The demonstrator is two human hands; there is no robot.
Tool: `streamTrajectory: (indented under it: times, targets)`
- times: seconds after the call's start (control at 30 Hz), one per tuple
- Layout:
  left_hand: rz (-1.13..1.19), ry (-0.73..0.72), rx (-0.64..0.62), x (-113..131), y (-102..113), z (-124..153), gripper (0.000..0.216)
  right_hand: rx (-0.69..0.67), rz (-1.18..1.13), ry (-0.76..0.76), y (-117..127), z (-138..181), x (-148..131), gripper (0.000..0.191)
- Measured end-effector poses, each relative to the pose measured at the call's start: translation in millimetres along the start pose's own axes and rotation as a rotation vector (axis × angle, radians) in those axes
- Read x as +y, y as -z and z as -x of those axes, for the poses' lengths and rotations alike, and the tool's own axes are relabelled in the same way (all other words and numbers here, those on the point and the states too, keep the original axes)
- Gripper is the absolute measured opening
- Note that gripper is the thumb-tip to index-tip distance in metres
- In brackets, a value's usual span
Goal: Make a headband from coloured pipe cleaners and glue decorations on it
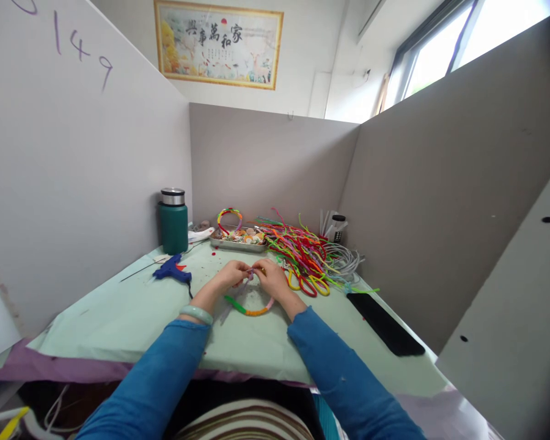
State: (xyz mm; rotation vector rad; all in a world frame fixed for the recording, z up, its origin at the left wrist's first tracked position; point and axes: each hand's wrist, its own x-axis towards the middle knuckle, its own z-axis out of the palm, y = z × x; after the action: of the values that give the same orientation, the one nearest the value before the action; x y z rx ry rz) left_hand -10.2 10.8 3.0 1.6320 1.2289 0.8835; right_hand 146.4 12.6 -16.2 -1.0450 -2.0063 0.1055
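Note:
Both my hands meet over the middle of the table, fingertips pinched close together. My left hand (233,276) and my right hand (270,278) grip a thin purple pipe cleaner (251,275) between them. Below my fingers curves a ring wrapped in green, orange and pink pipe cleaner (255,312); its upper part is hidden by my hands. A pale strand hangs by the ring's green end. A jade-coloured bangle sits on my left wrist.
A blue glue gun (173,269) lies at left near a green bottle (174,221). Behind are a metal tray (238,245) of small pieces, a finished-looking colourful ring (230,212), and a heap of pipe cleaners (297,244) beside a grey wire coil (346,260). A black phone-like slab (385,324) lies right.

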Motion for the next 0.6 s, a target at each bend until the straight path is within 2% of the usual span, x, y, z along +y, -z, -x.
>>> streamTrajectory:
  times: [0.13, 0.27, 0.37, 0.6]
  targets:
    - [-0.093, -0.04, 0.073, -5, 1, -5, 0.017, 0.007, -0.017, 0.008, -2, 0, 1, 0.014]
    - [-0.211, -0.153, 0.163, -9, 3, -10, 0.013, 0.025, -0.037, 0.022, -3, -1, 2, 0.013]
    - [-0.256, -0.212, 0.171, -11, 4, -13, 0.015, 0.027, -0.059, 0.026, -3, -2, 2, 0.013]
    - [-0.304, -0.244, 0.187, -10, 5, -11, 0.024, 0.021, -0.122, 0.057, -1, -3, 2, 0.016]
